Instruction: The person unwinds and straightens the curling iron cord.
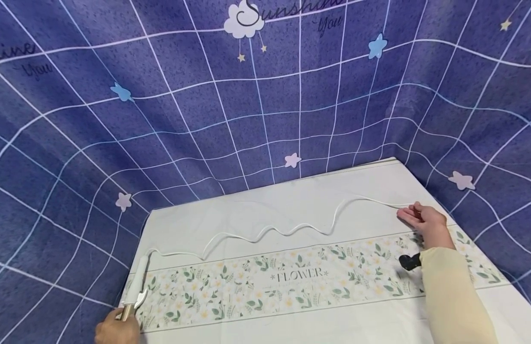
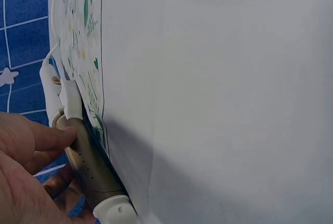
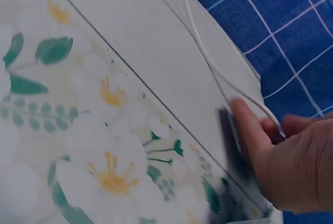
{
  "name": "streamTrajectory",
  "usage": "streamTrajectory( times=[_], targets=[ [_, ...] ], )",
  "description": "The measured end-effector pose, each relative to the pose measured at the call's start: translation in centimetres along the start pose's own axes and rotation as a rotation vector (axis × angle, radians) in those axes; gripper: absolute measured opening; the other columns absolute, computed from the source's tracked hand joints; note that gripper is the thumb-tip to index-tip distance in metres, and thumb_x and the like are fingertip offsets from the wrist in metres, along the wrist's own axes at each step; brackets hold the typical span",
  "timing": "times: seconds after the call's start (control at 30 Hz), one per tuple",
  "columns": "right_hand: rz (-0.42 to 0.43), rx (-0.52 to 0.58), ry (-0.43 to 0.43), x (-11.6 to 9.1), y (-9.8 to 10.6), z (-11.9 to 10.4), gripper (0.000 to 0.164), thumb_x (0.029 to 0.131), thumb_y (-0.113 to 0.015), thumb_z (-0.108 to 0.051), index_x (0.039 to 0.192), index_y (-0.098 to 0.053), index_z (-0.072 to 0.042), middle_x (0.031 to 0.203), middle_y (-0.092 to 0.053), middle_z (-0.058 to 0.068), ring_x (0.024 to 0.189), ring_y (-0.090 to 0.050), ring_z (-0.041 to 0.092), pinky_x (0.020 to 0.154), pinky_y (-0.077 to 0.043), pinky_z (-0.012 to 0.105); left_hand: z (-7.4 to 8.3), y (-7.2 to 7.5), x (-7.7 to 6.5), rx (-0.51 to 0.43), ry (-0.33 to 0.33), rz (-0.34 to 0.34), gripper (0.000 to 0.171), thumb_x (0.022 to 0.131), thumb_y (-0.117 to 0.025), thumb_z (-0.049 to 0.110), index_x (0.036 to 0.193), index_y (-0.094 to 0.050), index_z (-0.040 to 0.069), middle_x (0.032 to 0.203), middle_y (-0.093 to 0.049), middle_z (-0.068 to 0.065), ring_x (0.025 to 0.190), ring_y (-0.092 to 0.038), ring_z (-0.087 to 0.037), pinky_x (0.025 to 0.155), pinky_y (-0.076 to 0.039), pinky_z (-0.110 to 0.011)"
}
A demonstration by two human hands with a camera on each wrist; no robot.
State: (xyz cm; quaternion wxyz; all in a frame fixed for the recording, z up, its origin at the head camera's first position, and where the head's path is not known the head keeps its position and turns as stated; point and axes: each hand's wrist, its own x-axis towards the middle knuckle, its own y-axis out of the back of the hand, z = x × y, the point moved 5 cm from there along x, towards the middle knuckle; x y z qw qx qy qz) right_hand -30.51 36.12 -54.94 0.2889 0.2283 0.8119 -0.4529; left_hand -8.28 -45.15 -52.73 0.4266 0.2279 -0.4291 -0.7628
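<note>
A curling iron [image 1: 139,279] with a white handle and a gold-brown barrel lies lengthwise at the table's left edge. My left hand [image 1: 117,330] grips it by the barrel [image 2: 91,161], thumb on one side and fingers curled beneath. The white clamp lever [image 2: 71,99] sits just past the fingertips. From the handle's far end a white power cord [image 1: 227,234] runs in waves across the table to the right. At the back right, my right hand [image 1: 429,223] pinches the cord [image 3: 208,60] near its far end; the tip is hidden among the fingers.
A white tablecloth [image 1: 257,210] with a floral band [image 1: 308,286] reading "FLOWER" covers the table. Blue grid-patterned curtains [image 1: 274,95] enclose its back and sides. A black piece [image 1: 409,261] juts out by the right wrist.
</note>
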Motion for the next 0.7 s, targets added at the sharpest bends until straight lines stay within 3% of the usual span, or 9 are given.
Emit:
streamTrajectory(
  times=[0.13,0.4,0.6,0.7],
  targets=[
    [-0.107,-0.187,-0.01,-0.6,-1.2,0.0,0.045,0.1,-0.045,-0.017,0.066,-0.065,0.004,0.069,-0.067,0.021,0.071,-0.07,0.037,0.082,-0.052,0.048,0.2,0.0,0.1,-0.034,0.008,0.014,0.043,0.084,-0.058,0.015,0.124,-0.055,0.0,0.113,-0.041,-0.04,0.109,-0.038,-0.061,0.091,-0.033,-0.064],
    [-0.205,-0.228,-0.005,-1.8,-2.9,0.1,0.051,0.103,-0.038,-0.022,0.07,-0.066,0.005,0.071,-0.068,0.022,0.071,-0.07,0.038,0.088,-0.048,0.05,0.6,0.0,-0.1,-0.068,0.003,0.029,0.046,0.081,-0.059,0.014,0.124,-0.056,-0.002,0.116,-0.039,-0.041,0.112,-0.035,-0.061,0.092,-0.031,-0.064],
    [-0.248,-0.261,0.08,-2.8,-4.0,0.1,0.048,0.103,-0.038,-0.019,0.071,-0.066,0.003,0.073,-0.069,0.02,0.072,-0.07,0.036,0.082,-0.052,0.048,1.4,0.3,-0.2,-0.049,-0.027,0.034,0.045,0.084,-0.059,0.019,0.125,-0.055,-0.002,0.118,-0.04,-0.039,0.113,-0.036,-0.061,0.091,-0.03,-0.067],
    [-0.255,-0.3,0.171,-3.1,-4.6,0.1,0.044,0.103,-0.039,-0.016,0.073,-0.066,0.001,0.072,-0.069,0.017,0.07,-0.071,0.031,0.076,-0.055,0.044,2.5,0.4,-0.3,-0.063,-0.088,0.047,0.043,0.087,-0.059,0.018,0.125,-0.055,-0.002,0.121,-0.042,-0.039,0.115,-0.035,-0.06,0.093,-0.027,-0.068]
  ],
)
